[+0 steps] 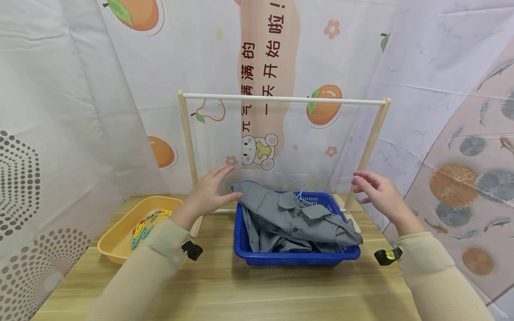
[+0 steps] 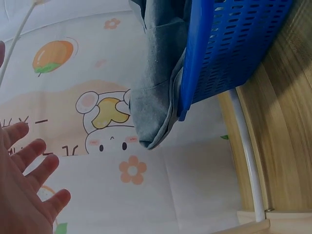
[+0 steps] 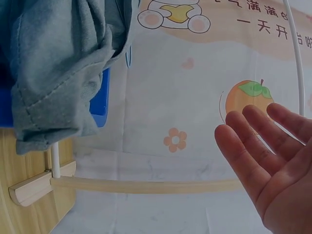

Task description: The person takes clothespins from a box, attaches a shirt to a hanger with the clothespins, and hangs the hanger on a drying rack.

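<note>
A grey shirt (image 1: 273, 214) with dark buttons lies bunched in a blue plastic basket (image 1: 297, 259), its sleeves draped over the rim. From its collar rises the hook of a light blue hanger (image 1: 300, 189). My left hand (image 1: 209, 191), fingers spread and holding nothing, is raised beside the sleeve at the basket's left. In the left wrist view that sleeve (image 2: 156, 97) hangs past the basket's edge, apart from my fingers. My right hand (image 1: 379, 194) hovers beyond the basket's right side with relaxed fingers, near the rack's right post. The right wrist view shows its palm (image 3: 287, 195) bare.
Behind the basket stands a wooden rack with a white crossbar (image 1: 281, 98), a left post (image 1: 187, 138) and a right post (image 1: 369, 142). A yellow tray (image 1: 114, 238) at the left holds several coloured clips (image 1: 139, 229). Printed curtains (image 1: 209, 53) enclose the wooden table (image 1: 241, 294).
</note>
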`<state>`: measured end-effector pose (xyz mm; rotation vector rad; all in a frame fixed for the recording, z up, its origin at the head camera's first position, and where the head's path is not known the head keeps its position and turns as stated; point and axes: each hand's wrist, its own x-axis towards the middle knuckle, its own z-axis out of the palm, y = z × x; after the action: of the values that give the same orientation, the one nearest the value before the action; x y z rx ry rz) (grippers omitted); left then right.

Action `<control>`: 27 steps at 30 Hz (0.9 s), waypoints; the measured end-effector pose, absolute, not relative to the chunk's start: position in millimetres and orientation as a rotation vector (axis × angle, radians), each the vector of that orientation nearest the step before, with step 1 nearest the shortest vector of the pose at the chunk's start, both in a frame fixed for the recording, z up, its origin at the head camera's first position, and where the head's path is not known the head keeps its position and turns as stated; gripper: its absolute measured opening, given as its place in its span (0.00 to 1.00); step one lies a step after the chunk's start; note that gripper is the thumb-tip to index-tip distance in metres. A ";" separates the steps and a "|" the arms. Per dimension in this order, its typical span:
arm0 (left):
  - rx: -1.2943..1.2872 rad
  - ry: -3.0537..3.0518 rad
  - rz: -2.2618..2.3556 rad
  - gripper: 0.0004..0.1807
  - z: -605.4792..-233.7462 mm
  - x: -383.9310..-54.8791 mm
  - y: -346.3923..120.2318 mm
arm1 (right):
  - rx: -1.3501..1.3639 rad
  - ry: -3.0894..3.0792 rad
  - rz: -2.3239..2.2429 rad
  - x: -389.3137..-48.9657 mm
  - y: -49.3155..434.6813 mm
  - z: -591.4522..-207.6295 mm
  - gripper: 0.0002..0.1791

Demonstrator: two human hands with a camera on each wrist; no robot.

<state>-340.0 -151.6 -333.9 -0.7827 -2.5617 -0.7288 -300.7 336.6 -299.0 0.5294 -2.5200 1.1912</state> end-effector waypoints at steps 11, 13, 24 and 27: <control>-0.759 -2.610 -0.736 0.50 -339.0 -343.0 -140.6 | 0.481 -2.565 1.146 -304.5 343.5 -310.7 0.29; -0.765 -2.611 -0.742 0.50 -340.5 -344.5 -139.0 | 0.471 -2.573 1.140 -304.2 344.6 -312.2 0.29; -0.782 -2.632 -0.768 0.52 -347.3 -349.1 -131.8 | 0.456 -2.643 1.086 -302.9 350.1 -320.0 0.28; -0.793 -2.644 -0.782 0.52 -347.5 -348.8 -129.4 | 0.451 -2.654 1.098 -303.4 350.8 -322.3 0.28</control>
<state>-348.8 -129.4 -347.5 -0.7930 -2.6435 -0.7823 -303.4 350.8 -322.3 0.4511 -2.6536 1.0982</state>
